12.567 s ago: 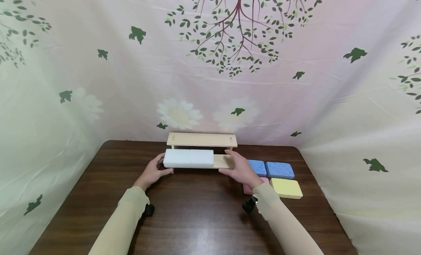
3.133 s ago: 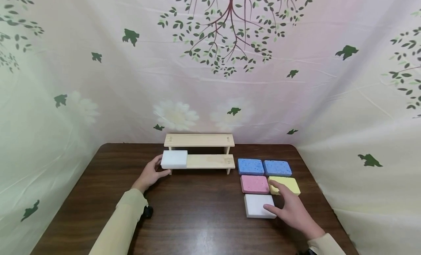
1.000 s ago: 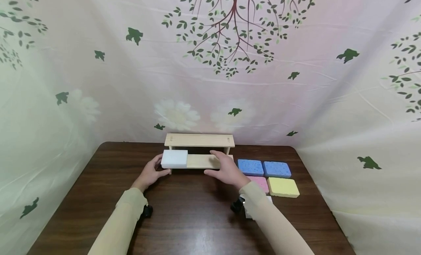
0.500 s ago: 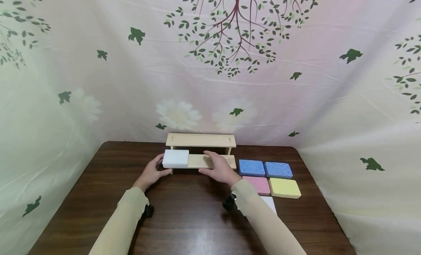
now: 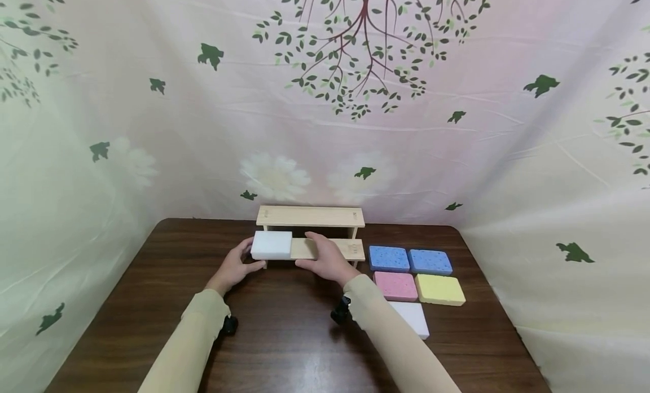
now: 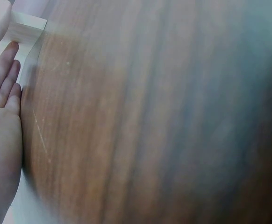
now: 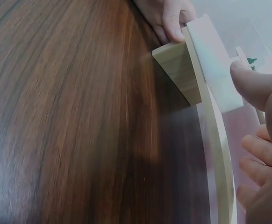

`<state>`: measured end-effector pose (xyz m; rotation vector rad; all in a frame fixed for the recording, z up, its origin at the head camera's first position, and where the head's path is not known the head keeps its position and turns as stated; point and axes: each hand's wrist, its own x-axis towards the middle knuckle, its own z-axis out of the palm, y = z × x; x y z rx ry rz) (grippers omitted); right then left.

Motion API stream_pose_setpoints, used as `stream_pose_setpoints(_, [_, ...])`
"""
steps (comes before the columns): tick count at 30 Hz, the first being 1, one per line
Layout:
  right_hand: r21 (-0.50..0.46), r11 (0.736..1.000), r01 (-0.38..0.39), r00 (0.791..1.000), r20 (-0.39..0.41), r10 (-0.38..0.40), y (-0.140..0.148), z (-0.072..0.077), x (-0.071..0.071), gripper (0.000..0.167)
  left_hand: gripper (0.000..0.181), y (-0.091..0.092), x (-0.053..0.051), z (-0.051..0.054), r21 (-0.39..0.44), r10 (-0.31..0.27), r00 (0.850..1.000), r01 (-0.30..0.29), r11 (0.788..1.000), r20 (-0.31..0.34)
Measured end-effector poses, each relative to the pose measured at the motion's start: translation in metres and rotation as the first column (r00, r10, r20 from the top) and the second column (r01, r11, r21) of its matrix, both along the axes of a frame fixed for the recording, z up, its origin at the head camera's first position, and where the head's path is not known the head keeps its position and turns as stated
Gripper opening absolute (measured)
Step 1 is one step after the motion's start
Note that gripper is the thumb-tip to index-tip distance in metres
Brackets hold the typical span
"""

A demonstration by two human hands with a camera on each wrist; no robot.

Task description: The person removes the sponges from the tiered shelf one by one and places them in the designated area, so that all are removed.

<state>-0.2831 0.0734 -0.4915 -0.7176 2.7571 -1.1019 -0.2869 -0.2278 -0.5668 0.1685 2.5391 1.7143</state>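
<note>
A two-tier wooden shelf (image 5: 311, 216) stands at the table's back edge, and a white sponge (image 5: 271, 244) lies on the left end of its lower board. At that end my left hand (image 5: 235, 268) holds the shelf, thumb in front; in the left wrist view the fingers of the left hand (image 6: 3, 140) look fairly straight. My right hand (image 5: 327, 260) straddles the lower board right of the white sponge, thumb in front and fingers behind. In the right wrist view, a gap shows between thumb and fingers of the right hand (image 7: 271, 172).
Right of the shelf, two blue sponges (image 5: 389, 259) lie side by side on the dark wooden table (image 5: 284, 336). In front of them are a pink sponge (image 5: 395, 286) and a yellow sponge (image 5: 439, 290). Another white sponge (image 5: 413, 318) is partly hidden by my right sleeve.
Earlier two white sponges sat on the lower board; now one does, and another lies on the table. My right hand has gone from there to the shelf and slid left. Left hand stays.
</note>
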Motion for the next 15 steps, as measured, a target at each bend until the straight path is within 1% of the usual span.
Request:
stream_pose_setpoints(3, [-0.01, 1.0, 0.001, 1.0, 0.009, -0.001, -0.005, -0.001, -0.002, 0.086, 0.088, 0.0, 0.0, 0.0, -0.001, -0.004, 1.0, 0.004, 1.0, -0.004])
stream_pose_setpoints(6, [-0.005, 1.0, 0.009, 1.0, -0.001, -0.009, -0.01, -0.002, -0.004, 0.088, 0.088, 0.001, 0.0, 0.0, 0.013, -0.01, 1.0, 0.01, 1.0, -0.009])
stream_pose_setpoints(11, [-0.008, 1.0, 0.022, 1.0, -0.018, -0.022, -0.016, -0.005, -0.006, 0.087, 0.085, 0.003, 0.002, 0.002, 0.038, -0.013, 1.0, 0.014, 0.999, -0.011])
stream_pose_setpoints(15, [-0.012, 1.0, 0.017, 1.0, -0.018, -0.017, -0.021, -0.007, -0.009, 0.086, 0.085, 0.001, 0.002, 0.002, 0.036, -0.008, 1.0, 0.009, 0.999, -0.019])
